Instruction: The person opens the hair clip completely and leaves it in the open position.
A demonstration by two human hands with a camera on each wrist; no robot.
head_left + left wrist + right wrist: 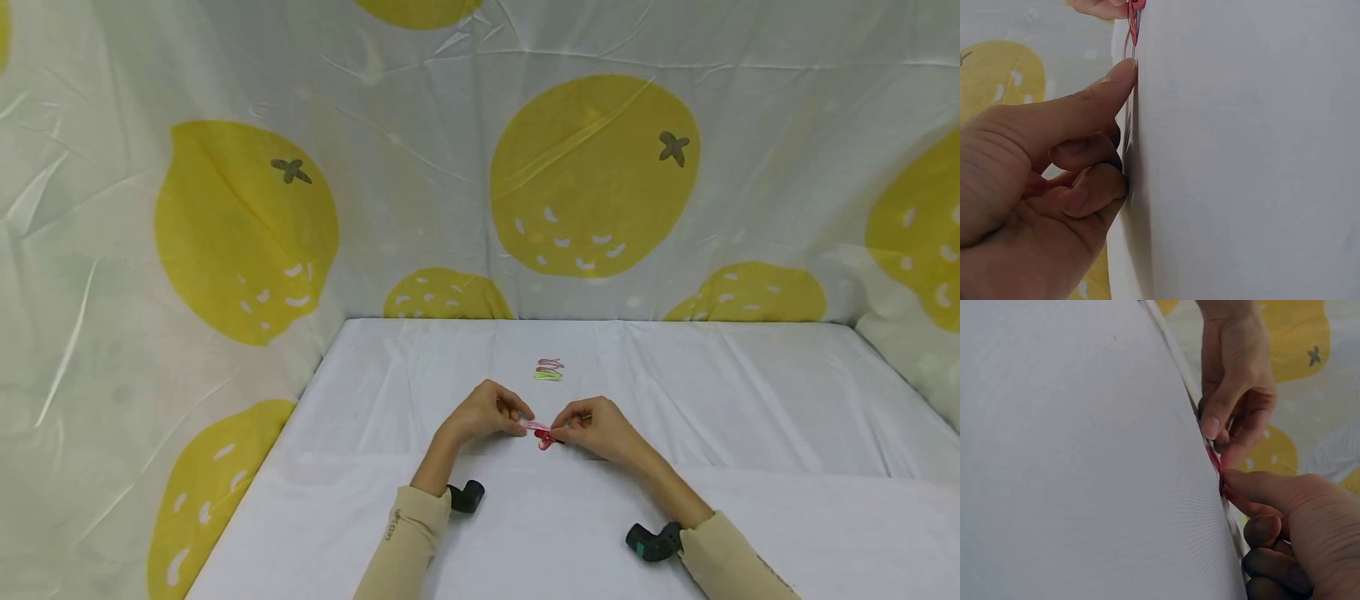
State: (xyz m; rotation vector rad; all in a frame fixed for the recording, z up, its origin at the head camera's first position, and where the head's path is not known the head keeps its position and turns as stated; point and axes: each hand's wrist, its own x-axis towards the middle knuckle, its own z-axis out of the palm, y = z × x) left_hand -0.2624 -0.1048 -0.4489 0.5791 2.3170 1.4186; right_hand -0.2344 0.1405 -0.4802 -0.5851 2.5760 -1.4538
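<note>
Low over the white table, the two hands meet at a small red hair clip [544, 440] with a bow-like shape. My right hand [600, 429] pinches it between thumb and forefinger; those fingers partly hide it. From the left, my left hand [487, 412] holds one end of a thin pink loop [535, 426] that lies alongside the red piece. In the left wrist view, the thumb of the left hand [1054, 162] is at the end of this loop, other fingers curled below. The right wrist view has a bit of red at the fingertips of the right hand [1297, 519].
Beyond the hands, several thin loops [548, 369], pink, brownish and yellow-green, lie in a small group. White cloth [720, 400] covers the table. A lemon-print curtain [420, 167] hangs behind and at the sides. Black wrist cameras [652, 542] sit at both cuffs.
</note>
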